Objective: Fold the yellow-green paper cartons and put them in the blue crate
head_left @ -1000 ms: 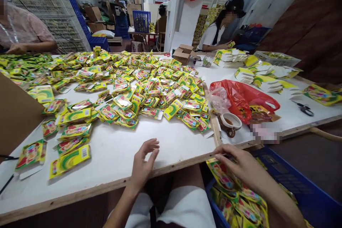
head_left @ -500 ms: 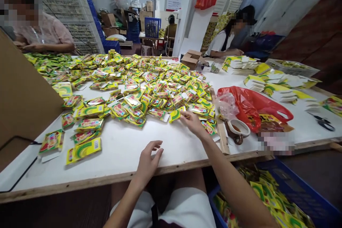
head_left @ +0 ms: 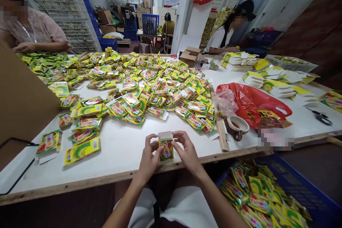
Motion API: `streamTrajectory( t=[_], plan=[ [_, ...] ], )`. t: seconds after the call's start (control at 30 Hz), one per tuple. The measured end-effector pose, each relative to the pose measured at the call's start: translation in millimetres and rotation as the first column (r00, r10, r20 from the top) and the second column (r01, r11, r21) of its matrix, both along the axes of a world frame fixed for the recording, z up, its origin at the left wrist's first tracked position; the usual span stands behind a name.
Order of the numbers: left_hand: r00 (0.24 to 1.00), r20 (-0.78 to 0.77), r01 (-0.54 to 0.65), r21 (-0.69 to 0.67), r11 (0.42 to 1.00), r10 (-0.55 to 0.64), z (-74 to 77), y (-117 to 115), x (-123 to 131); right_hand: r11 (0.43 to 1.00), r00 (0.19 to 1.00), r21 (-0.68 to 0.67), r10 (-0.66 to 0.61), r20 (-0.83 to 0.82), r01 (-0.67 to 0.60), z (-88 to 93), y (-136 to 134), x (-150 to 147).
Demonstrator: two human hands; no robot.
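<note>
Both my hands hold one small yellow-green carton (head_left: 166, 148) upright over the near edge of the white table (head_left: 120, 153). My left hand (head_left: 148, 158) grips its left side and my right hand (head_left: 186, 151) grips its right side, fingers curled round it. The carton's white top flap stands up. Beyond my hands a wide heap of flat yellow-green cartons (head_left: 149, 89) covers the middle of the table. A few more flat cartons (head_left: 81, 149) lie apart at the near left.
A blue crate (head_left: 269, 196) of cartons stands at my right, below the table. A red plastic bag (head_left: 251, 101), a cup (head_left: 237, 124) and scissors (head_left: 322, 117) lie to the right. Brown cardboard (head_left: 21, 99) leans at the left. Other people sit at the far side.
My right hand left the crate, reached to the heap, took a carton and brought it back. My left hand has closed on it too. The carton now stands opened into a box shape.
</note>
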State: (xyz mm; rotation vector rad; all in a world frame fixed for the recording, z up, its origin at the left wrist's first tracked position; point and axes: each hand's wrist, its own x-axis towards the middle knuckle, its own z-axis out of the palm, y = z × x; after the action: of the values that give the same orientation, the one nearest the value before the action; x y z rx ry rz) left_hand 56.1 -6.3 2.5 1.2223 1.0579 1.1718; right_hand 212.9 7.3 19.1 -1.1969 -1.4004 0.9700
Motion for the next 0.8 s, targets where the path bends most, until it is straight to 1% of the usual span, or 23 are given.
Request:
streamTrajectory(
  t=[0.07,0.13,0.23,0.3,0.4,0.47,0.57,0.63,0.73,0.8],
  plan=[
    [0.998,0.014,0.060,-0.016,0.998,-0.060,0.3,0.2,-0.3,0.995,0.996,-0.043,0.087,-0.036,-0.088,-13.0,2.3,1.9],
    [0.996,0.006,0.085,-0.019,0.996,-0.085,0.9,2.0,-1.0,0.987,0.989,-0.072,0.143,-0.044,-0.146,-18.3,6.0,2.5],
    [0.995,-0.008,0.095,-0.026,0.995,-0.095,1.9,5.8,-2.6,0.965,0.971,-0.108,0.235,-0.042,-0.239,-16.6,14.6,4.4],
    [0.995,-0.024,0.098,-0.028,0.995,-0.098,2.3,7.9,-3.3,0.955,0.961,-0.110,0.273,-0.033,-0.275,-14.1,20.5,6.8],
    [0.993,-0.056,0.101,-0.022,0.995,-0.102,2.4,9.1,-3.6,0.956,0.961,-0.102,0.277,0.004,-0.275,-13.3,25.9,9.5],
    [0.992,-0.088,0.088,-0.018,0.996,-0.089,2.0,8.3,-3.4,0.958,0.965,-0.113,0.263,-0.011,-0.262,-14.7,26.2,9.4],
    [0.991,-0.120,0.058,-0.013,0.998,-0.059,1.0,6.1,-3.4,0.972,0.978,-0.115,0.197,-0.074,-0.205,-18.1,23.8,6.9],
    [0.991,-0.117,0.060,-0.015,0.998,-0.062,0.8,5.1,-3.8,0.981,0.984,-0.108,0.155,-0.091,-0.164,-20.3,22.1,5.5],
    [0.990,-0.126,0.070,-0.015,0.997,-0.071,1.3,5.3,-4.2,0.984,0.989,-0.103,0.146,-0.037,-0.149,-21.8,21.3,3.8],
    [0.986,-0.169,0.012,0.025,1.000,-0.007,1.0,6.8,-3.7,0.986,0.988,-0.077,0.149,0.028,-0.146,-21.1,21.4,1.5]
  ],
)
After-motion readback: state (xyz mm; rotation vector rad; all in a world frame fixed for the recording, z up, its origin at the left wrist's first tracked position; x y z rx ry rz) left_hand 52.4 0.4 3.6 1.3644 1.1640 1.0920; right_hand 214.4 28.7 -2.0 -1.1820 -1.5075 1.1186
